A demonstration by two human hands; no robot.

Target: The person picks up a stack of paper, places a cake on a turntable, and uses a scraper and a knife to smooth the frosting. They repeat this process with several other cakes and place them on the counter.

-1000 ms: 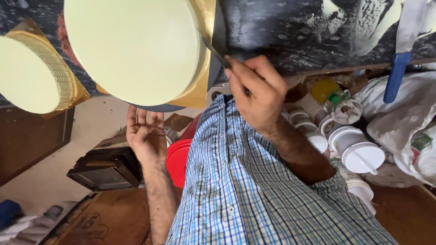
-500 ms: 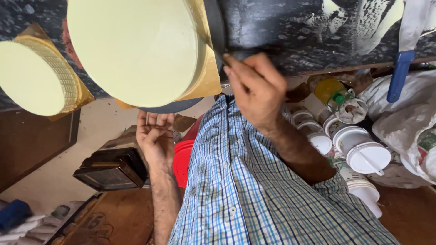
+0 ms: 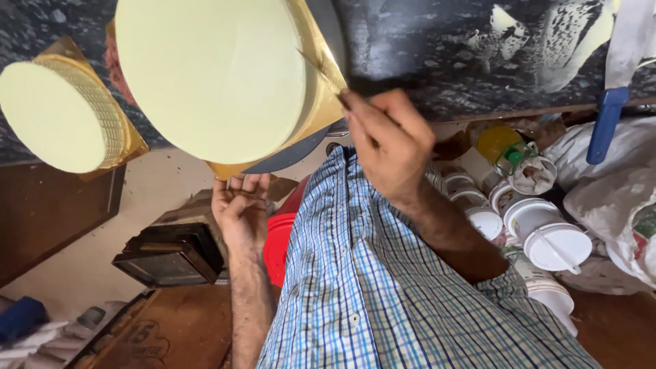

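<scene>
Cake smoothing on the desk (image 3: 444, 55).
Right hand (image 3: 389, 143) gripped a thin tool (image 3: 321, 72) against the large cake (image 3: 212, 75); left hand (image 3: 239, 208) spread wide, touching the turntable (image 3: 287, 156).

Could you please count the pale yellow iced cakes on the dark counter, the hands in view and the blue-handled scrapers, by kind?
Pale yellow round iced cakes on gold boards: 2, the large one and the small one.
Hands: 2, the left hand and the right hand, which grips a thin tool.
Blue-handled scrapers: 1.
Total: 5.
</scene>
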